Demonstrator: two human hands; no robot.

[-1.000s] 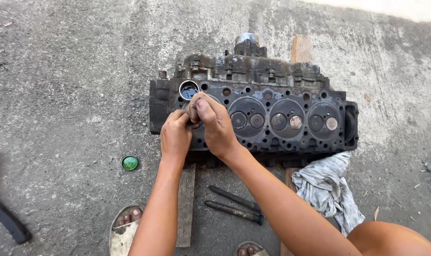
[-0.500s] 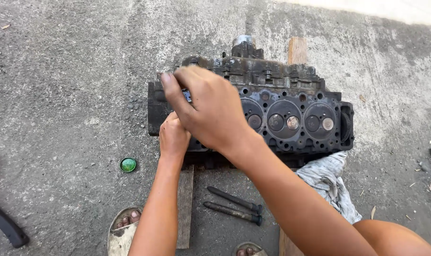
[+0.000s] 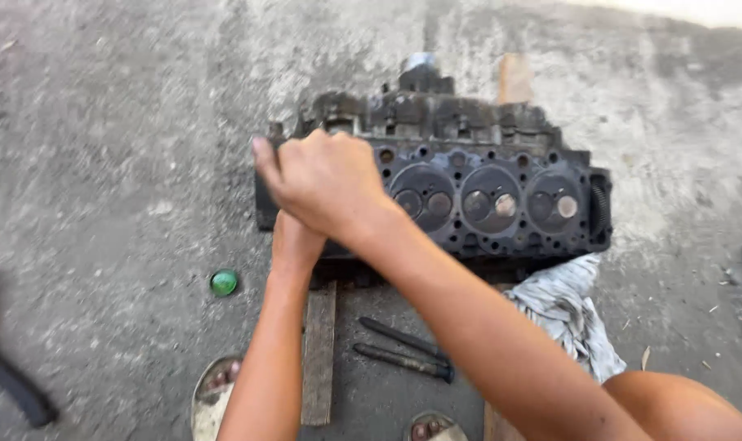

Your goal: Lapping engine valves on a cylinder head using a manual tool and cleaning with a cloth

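A black, grimy engine cylinder head [image 3: 485,196] lies on the concrete ground, its face with round combustion chambers and valves turned toward me. My right hand [image 3: 326,180] hovers closed over its left end, fingers curled, covering that part. My left hand [image 3: 293,241] sits just beneath it, pressed against the head's lower left edge and mostly hidden. What either hand holds is hidden.
A wooden strip [image 3: 319,351] lies under the head's front edge. Two dark metal tools [image 3: 403,349] rest on the ground beside a crumpled grey rag [image 3: 571,314]. A small green cap [image 3: 223,282] lies to the left. A dark curved bar [image 3: 15,388] sits far left. My sandalled feet [image 3: 216,392] show below.
My right hand has lifted off the first chamber and swung up and left over the head's left end. The left hand stays low against the head. The camera has come closer.
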